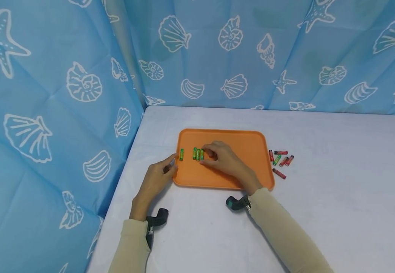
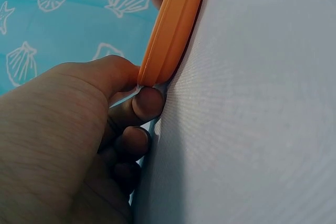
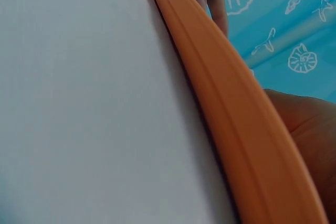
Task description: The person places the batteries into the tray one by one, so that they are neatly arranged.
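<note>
Four green batteries on orange tray

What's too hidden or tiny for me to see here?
Head view: any writing on the green batteries and red batteries, too small to read.
Right wrist view: batteries on the orange tray, hidden by its side; part of the right hand, cut off by the right edge.
Left wrist view: tray's far end, cut off by the top edge.

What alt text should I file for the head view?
A right hand pinches the rightmost of three side-by-side green batteries on an orange tray whose left edge the left hand grips. A fourth lies farther left; red batteries and a green one lie on the white table, right of the tray.
</note>
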`<state>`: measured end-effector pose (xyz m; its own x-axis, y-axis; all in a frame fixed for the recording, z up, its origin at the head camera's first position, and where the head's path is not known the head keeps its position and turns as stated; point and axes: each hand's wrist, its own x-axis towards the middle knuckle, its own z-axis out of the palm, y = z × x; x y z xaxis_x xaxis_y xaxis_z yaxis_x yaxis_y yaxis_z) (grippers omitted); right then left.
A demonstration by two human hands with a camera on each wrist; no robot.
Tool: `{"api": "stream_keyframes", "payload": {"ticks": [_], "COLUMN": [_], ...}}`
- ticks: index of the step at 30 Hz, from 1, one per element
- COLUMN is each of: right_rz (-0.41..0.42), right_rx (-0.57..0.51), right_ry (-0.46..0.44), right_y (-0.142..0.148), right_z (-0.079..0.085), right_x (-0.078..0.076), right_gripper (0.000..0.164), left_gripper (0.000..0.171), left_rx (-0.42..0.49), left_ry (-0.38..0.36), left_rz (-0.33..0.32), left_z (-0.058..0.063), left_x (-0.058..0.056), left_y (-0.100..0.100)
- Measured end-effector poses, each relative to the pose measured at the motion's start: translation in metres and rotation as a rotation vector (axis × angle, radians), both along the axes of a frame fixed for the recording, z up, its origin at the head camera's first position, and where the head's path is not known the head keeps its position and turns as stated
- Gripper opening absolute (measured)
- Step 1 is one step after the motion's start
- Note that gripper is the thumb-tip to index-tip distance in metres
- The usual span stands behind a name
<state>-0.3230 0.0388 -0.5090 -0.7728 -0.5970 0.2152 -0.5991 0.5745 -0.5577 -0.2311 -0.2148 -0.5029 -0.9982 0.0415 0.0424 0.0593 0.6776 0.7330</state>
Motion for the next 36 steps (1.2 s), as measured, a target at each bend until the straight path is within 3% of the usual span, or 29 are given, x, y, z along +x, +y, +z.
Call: {"api": "stream_keyframes", "payload": {"ticks": [17,25,36], "right_rz": [-0.009,-0.004,-0.020], "right_rx": [0.009,-0.010,0.012], "right_ry": [0.026,0.036,0.005], "right_y": [-0.020,-0.029,-0.038], "right_z": [-0.002,0.000,-0.001], "right_x": [0.002,-0.003,0.001], "right_gripper": [0.040,0.039,0.039], "left_gripper": [0.044,0.044,0.043], "left_rx": [0.014,0.009,0.020], "left_ry": [0.009,0.054,0.061], "left_rz": [-0.014,-0.032,-0.047], "left_z": [-0.003,-0.002,-0.001], "left_x": [-0.001,-0.005,-0.002], "left_y": [-0.001,-0.002,-0.003]}}
